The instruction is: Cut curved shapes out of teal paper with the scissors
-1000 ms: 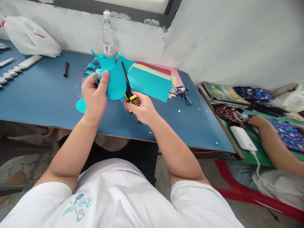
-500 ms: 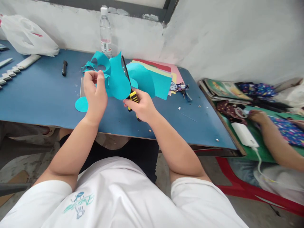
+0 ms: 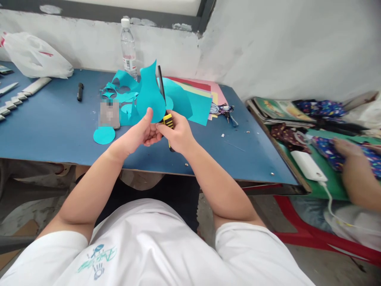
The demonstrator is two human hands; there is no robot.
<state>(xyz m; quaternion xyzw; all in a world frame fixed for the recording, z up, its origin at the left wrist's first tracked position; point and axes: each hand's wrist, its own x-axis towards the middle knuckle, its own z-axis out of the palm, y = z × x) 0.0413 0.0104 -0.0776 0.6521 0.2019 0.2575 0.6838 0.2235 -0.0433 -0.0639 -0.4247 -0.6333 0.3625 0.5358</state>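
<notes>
My right hand (image 3: 178, 131) grips scissors (image 3: 168, 121) with a yellow and black handle; their dark blades point up and away from me. Against the blades stands a curved piece of teal paper (image 3: 150, 95), pointed at its top. My left hand (image 3: 143, 133) has its thumb on the lower edge of this paper, fingers curled beneath, close to the scissors handle. Teal offcuts (image 3: 126, 79) with round holes lie behind on the table. A teal paper disc (image 3: 104, 135) rests left of my left hand, below a pixelated flat object (image 3: 109, 115).
Coloured paper sheets (image 3: 216, 93) and a keyring bunch (image 3: 226, 111) lie to the right. A water bottle (image 3: 127, 49), black marker (image 3: 80, 91) and plastic bag (image 3: 38, 55) stand or lie behind. Another person's hand (image 3: 347, 149) is on patterned cloth at the green table (image 3: 336, 188).
My left hand has moved right and down, from beside the offcuts to the lower edge of the teal piece. The pixelated object and disc are now uncovered. The other person's hand shifted right.
</notes>
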